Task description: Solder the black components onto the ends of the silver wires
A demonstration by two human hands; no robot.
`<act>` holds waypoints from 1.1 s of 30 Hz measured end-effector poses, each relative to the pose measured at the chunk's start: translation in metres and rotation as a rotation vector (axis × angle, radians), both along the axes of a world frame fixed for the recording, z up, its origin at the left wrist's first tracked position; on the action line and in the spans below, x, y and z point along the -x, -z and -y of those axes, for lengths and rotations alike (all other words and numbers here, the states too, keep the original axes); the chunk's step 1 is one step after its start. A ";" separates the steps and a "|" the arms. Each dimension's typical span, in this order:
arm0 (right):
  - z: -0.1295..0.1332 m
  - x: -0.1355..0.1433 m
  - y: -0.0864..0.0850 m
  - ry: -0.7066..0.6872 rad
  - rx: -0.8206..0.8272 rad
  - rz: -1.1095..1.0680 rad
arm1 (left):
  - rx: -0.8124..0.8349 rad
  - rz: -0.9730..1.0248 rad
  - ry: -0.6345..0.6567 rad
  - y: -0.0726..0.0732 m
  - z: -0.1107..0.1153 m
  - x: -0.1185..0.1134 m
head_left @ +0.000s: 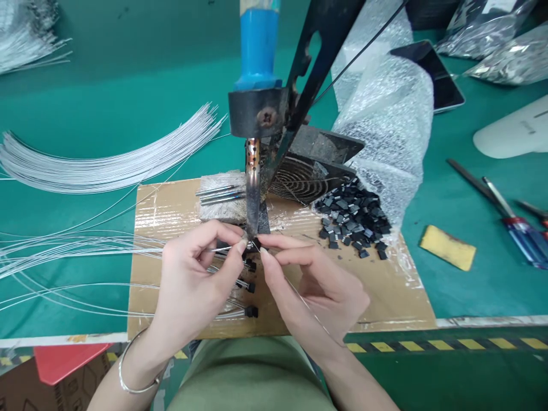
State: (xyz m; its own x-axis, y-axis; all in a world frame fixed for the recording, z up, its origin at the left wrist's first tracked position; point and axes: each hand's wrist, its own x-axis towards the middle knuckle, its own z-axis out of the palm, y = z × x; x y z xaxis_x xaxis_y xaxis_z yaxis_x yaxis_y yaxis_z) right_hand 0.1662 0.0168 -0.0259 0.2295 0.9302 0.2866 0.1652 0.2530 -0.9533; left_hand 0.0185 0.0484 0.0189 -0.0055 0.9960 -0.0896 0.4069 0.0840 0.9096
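Note:
Under the tip of a blue-handled soldering iron (252, 200), my left hand (199, 274) pinches a thin white wire (149, 250) that runs in from the left. The wire's end and a small part at the iron tip are too small to tell apart. Opposite it, my right hand (314, 285) is closed on a thin strand of solder (308, 308), whose tail trails down across the palm. Several wires with black connectors (251, 311) lie just below my fingers on the cardboard (385, 291).
A pile of small black connectors (355, 217) lies right of a fan (303, 177). Bubble wrap (385, 125), a yellow sponge (447, 248), screwdrivers (528, 240) and a white bottle (509, 131) are at the right. A white wire bundle (107, 168) curves at the left.

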 end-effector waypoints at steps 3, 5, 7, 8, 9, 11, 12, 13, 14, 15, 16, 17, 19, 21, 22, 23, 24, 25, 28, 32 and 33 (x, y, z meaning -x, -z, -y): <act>0.000 0.000 0.000 0.010 -0.004 0.008 | -0.013 -0.002 0.002 0.000 0.001 0.000; 0.000 0.000 -0.001 0.016 -0.013 0.006 | -0.014 0.005 0.008 0.000 0.001 0.000; 0.001 0.001 0.000 0.010 -0.014 -0.001 | -0.008 0.014 0.010 0.001 0.001 0.001; 0.001 0.001 0.000 0.004 -0.012 -0.006 | -0.005 0.021 0.007 0.001 0.001 0.001; 0.001 0.001 0.000 0.000 -0.009 -0.011 | -0.002 0.027 0.005 0.001 0.001 0.001; 0.001 0.001 0.001 0.001 -0.003 -0.015 | 0.006 0.036 0.003 0.001 0.001 0.002; 0.001 0.001 0.001 0.004 -0.004 -0.012 | 0.008 0.038 0.002 0.001 0.001 0.002; 0.001 0.001 0.001 0.009 -0.007 -0.008 | 0.009 0.040 0.002 0.001 0.001 0.002; 0.000 0.001 0.001 0.011 -0.008 -0.002 | 0.011 0.042 0.002 0.001 0.001 0.002; 0.000 0.001 0.001 0.013 -0.009 0.003 | 0.014 0.043 0.002 0.001 0.001 0.002; 0.000 0.001 0.001 0.015 -0.010 0.008 | 0.014 0.046 0.001 0.001 0.000 0.002; 0.000 0.001 0.001 0.018 -0.008 0.010 | 0.014 0.049 0.000 0.001 0.000 0.002; 0.000 0.002 0.000 0.020 -0.003 0.009 | 0.020 0.053 0.000 0.000 0.000 0.001; 0.000 0.002 0.000 0.019 -0.005 0.004 | 0.019 0.052 0.000 0.000 0.000 0.000; 0.000 0.002 -0.001 0.018 -0.005 0.004 | 0.019 0.050 0.000 -0.001 0.000 0.000; 0.000 0.002 -0.001 0.016 -0.006 0.005 | 0.018 0.047 0.000 -0.001 0.000 0.000; 0.000 0.001 -0.001 0.014 -0.006 0.007 | 0.015 0.044 0.001 -0.001 0.000 0.001; 0.000 0.001 -0.001 0.013 -0.004 0.011 | 0.011 0.041 0.001 -0.001 0.001 0.001; 0.000 0.001 0.000 0.008 -0.001 0.020 | 0.010 0.037 0.003 0.000 0.000 0.002; 0.000 0.001 0.001 0.005 0.016 0.012 | 0.008 0.044 0.012 0.000 -0.001 0.001; 0.000 0.001 0.001 0.004 0.018 0.006 | 0.012 0.045 0.014 0.000 -0.001 0.001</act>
